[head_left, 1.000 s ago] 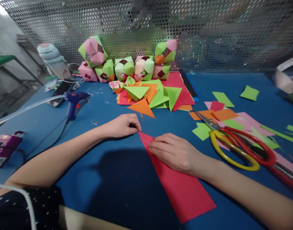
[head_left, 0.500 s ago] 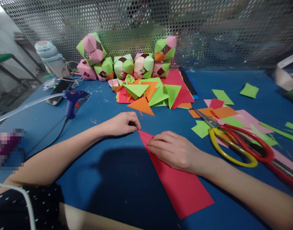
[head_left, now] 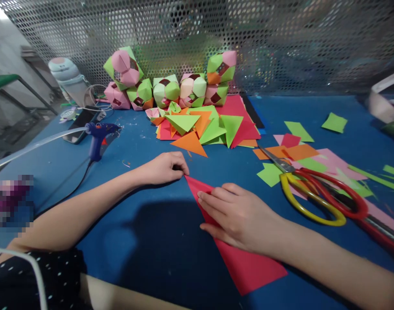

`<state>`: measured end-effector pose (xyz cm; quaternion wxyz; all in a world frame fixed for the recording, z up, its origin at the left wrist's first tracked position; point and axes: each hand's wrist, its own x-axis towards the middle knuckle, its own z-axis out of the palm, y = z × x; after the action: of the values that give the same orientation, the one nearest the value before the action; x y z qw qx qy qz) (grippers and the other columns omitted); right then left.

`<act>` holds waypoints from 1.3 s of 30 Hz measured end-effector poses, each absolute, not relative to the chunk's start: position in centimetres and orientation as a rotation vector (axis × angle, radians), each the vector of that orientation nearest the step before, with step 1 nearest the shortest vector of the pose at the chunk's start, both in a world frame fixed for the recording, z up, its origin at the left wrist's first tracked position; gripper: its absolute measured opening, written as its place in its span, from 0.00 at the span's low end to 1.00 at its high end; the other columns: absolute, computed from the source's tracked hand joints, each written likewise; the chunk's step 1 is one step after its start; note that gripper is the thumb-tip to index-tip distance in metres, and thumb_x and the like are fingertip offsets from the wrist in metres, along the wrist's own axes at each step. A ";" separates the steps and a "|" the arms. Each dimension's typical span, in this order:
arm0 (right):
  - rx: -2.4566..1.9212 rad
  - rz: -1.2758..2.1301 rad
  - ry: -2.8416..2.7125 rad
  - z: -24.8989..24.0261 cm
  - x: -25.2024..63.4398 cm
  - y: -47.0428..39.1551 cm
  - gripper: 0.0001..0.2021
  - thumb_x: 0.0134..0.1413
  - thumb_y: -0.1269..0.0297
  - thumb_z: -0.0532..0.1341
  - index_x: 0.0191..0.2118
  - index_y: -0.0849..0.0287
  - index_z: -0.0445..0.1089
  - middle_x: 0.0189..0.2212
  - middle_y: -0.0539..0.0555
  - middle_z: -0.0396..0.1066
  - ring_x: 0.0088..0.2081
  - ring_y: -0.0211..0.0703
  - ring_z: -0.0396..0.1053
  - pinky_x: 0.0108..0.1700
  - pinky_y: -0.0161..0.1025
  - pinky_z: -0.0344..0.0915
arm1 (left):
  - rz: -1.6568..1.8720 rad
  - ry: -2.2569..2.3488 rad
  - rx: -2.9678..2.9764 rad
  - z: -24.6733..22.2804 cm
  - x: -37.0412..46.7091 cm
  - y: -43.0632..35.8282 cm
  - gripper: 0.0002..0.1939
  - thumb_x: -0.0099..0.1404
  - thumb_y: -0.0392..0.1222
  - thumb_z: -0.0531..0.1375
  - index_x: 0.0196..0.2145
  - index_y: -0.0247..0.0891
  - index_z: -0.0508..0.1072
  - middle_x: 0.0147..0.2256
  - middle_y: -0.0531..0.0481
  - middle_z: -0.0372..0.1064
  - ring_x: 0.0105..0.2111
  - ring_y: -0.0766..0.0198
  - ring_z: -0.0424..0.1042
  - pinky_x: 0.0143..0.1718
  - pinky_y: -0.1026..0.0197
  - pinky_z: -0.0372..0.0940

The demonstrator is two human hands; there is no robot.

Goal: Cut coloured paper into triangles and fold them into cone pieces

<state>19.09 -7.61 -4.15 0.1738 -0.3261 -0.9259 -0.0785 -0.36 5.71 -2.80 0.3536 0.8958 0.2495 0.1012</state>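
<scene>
A red sheet of paper (head_left: 248, 267), folded into a long tapered shape, lies flat on the blue table. At its far pointed corner my left hand (head_left: 166, 167) is closed, pinching the tip between thumb and finger. Across the paper's upper part rests my right hand (head_left: 237, 215), its fingers stretched out and the thumb apart, touching the left slanting edge. Part of the paper is hidden under this hand. Just beyond my left hand lies an orange paper triangle (head_left: 191, 143).
Folded paper balls (head_left: 166, 89) stand along the perforated metal screen, behind a pile of green and orange papers (head_left: 213, 127). Scissors (head_left: 313, 198) lie among paper scraps at right. A blue glue gun (head_left: 96, 142), a phone (head_left: 81, 125) and a bottle (head_left: 68, 79) are at left.
My right hand has shifted slightly toward me, and its thumb has come out, spread from the fingers. My left hand stays at the paper's tip, and the paper has hardly moved.
</scene>
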 end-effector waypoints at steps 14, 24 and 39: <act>-1.076 -0.208 -2.697 -4.0 18.3 -9.6 0.23 0.46 0.42 0.63 0.27 0.63 0.74 0.20 0.56 0.72 0.26 0.48 0.69 0.31 0.44 0.63 | 0.272 0.348 2.837 -2.3 1.2 -3.5 0.10 0.65 0.30 0.49 0.39 0.29 0.69 0.35 0.42 0.69 0.36 0.60 0.68 0.41 0.58 0.67; -1.111 -0.311 -2.752 -4.1 18.5 -9.9 0.38 0.48 0.40 0.60 0.48 0.77 0.70 0.48 0.75 0.69 0.34 0.51 0.73 0.35 0.43 0.67 | 0.192 0.511 3.186 -3.5 0.2 -0.5 0.12 0.67 0.32 0.48 0.35 0.30 0.72 0.36 0.39 0.70 0.39 0.57 0.70 0.43 0.55 0.66; -1.106 -0.352 -2.719 -4.6 18.3 -9.5 0.36 0.51 0.40 0.57 0.47 0.75 0.71 0.46 0.71 0.73 0.41 0.52 0.73 0.37 0.43 0.68 | 0.161 0.495 3.199 -2.6 0.4 -1.0 0.10 0.67 0.32 0.49 0.32 0.32 0.70 0.31 0.44 0.66 0.33 0.59 0.64 0.36 0.58 0.64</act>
<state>18.32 -9.52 -4.63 0.0925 -0.3726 -0.9158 -0.1184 0.45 -0.96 -2.65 -0.0498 0.9858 0.1525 0.0497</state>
